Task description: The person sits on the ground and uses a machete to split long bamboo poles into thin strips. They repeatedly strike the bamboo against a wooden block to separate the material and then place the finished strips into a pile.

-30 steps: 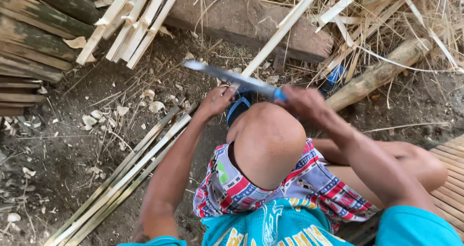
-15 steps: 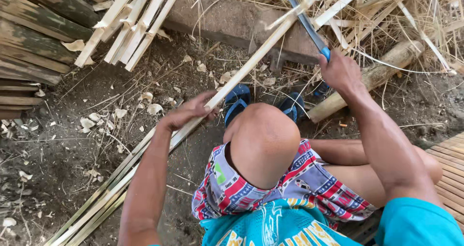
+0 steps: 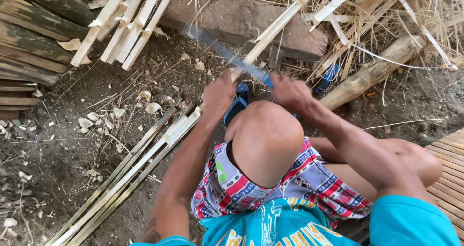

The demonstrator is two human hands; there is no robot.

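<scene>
My left hand grips a long pale bamboo strip that slants from the dirt up to the top of the view. My right hand is closed on the blue handle of a long knife. Its blurred blade lies across the strip just beyond my left hand, pointing up and to the left. My raised bare knee sits right below both hands. Blue sandals show under my hands, partly hidden.
More split bamboo strips lie on the dirt at lower left. A bundle of strips leans over dark bamboo poles at upper left. A stone slab, a log, dry straw and a slatted bamboo platform lie around.
The knife swung from raised at upper right down onto the strip. My left hand slid up the strip toward the blade.
</scene>
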